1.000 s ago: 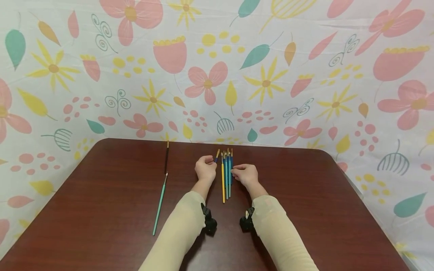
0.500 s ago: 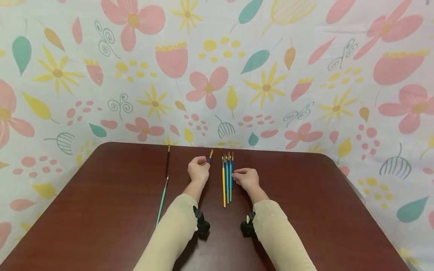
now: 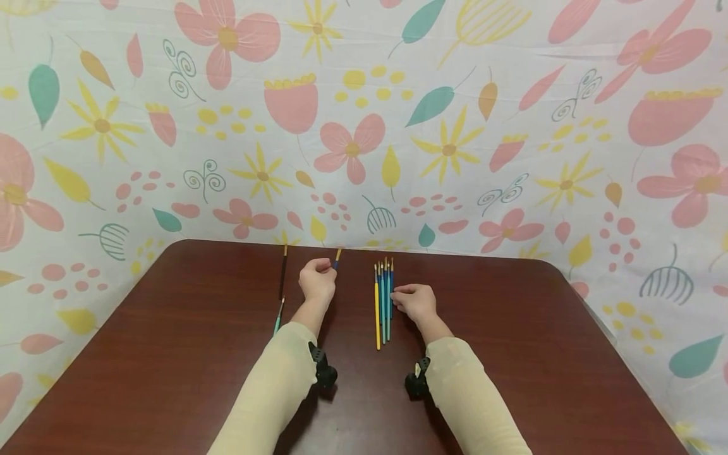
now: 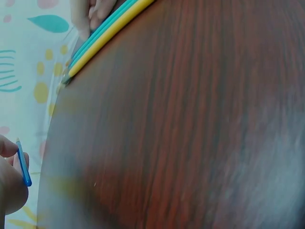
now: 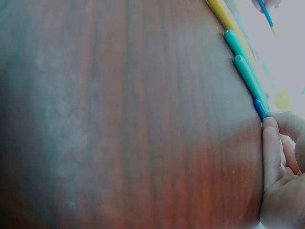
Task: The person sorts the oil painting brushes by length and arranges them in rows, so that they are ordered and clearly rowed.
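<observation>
My left hand (image 3: 316, 280) pinches a blue paintbrush (image 3: 336, 260), tilted with its bristles pointing away. In the left wrist view that brush's blue handle (image 4: 24, 164) sticks out past the fingers. A row of paintbrushes lies side by side on the table: a yellow one (image 3: 378, 316) at its left, teal ones (image 3: 388, 316) beside it, and blue at the right. My right hand (image 3: 417, 302) is at the row's right side, thumb and fingertip pinching a blue paintbrush (image 5: 260, 109) near its handle end. Its far part is hidden behind the teal brushes in the right wrist view.
Left of my left hand, a dark-handled paintbrush (image 3: 283, 272) lies near the far edge of the brown table (image 3: 170, 354). Nearer lies a teal paintbrush (image 3: 279, 316), partly covered by my left sleeve. A flowered cloth (image 3: 352, 76) hangs behind the table.
My left hand has moved left, away from the row, carrying the blue paintbrush. My sleeve now covers most of the lone teal brush. The right hand stays by the row.
</observation>
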Available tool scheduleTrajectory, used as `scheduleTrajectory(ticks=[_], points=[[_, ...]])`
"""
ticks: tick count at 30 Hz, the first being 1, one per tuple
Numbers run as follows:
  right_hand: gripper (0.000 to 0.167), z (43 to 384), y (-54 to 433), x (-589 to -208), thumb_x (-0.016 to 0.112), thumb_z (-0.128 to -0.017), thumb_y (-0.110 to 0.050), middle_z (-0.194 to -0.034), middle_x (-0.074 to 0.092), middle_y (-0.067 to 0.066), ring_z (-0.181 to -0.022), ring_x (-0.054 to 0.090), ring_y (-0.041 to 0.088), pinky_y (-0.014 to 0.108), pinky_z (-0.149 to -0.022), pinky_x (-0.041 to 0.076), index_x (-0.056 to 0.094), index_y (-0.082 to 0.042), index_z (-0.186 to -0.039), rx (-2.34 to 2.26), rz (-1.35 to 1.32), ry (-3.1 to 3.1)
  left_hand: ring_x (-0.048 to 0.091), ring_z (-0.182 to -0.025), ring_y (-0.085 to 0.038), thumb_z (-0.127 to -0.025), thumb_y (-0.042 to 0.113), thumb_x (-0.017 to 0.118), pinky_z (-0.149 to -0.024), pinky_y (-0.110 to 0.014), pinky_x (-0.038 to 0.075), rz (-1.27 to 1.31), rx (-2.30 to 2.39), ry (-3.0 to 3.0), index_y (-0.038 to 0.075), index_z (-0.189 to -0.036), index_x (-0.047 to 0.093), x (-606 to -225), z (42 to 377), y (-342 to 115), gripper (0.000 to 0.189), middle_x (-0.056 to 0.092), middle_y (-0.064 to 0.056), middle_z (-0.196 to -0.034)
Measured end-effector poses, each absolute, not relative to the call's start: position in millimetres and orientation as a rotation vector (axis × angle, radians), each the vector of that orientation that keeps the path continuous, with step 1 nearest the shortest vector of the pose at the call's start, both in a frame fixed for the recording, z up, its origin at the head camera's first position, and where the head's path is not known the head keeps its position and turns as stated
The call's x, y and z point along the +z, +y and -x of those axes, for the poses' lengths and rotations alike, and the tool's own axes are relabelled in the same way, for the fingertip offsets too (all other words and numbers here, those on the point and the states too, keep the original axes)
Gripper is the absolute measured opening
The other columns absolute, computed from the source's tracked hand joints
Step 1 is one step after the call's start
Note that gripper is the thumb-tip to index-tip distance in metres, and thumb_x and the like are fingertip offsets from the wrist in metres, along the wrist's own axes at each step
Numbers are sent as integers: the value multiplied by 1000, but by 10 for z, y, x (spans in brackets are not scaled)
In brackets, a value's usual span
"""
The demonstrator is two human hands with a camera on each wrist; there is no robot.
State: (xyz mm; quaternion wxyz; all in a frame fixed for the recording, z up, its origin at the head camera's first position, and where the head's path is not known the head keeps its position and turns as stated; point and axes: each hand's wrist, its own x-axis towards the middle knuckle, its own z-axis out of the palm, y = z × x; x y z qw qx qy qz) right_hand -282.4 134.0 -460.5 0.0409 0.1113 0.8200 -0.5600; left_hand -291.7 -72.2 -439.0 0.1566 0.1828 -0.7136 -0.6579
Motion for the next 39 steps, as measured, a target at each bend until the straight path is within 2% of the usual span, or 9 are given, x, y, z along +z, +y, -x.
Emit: scheduleTrajectory(ticks=[13, 33, 39], points=[[26, 2846, 1332, -4578, 70, -84, -14, -110, 66, 20, -76, 67, 10, 29, -71, 58, 70, 0, -106, -1715, -327, 2535, 61, -104, -28, -85, -4, 59, -88, -38, 52, -544, -1902, -2042, -1, -113, 63, -4350, 2963, -1053, 29, 63, -16, -110], [25, 2835, 1325, -4600, 69, -85, -13, -109, 66, 20, -77, 67, 12, 29, -72, 58, 70, 0, -106, -1709, -336, 2529, 63, -104, -27, -81, -7, 58, -90, -35, 51, -638, -1892, -1945, -4, -114, 62, -4370, 2994, -1447, 33, 64, -17, -112], [25, 2819, 1326, -4595, 70, -84, -14, -108, 67, 19, -78, 67, 12, 28, -72, 58, 71, -1, -105, -1712, -349, 2530, 61, -107, -27, -83, -5, 58, -89, -36, 50, -690, -1882, -1944, -2, -114, 62, -4365, 2972, -1563, 32, 63, -15, -113]])
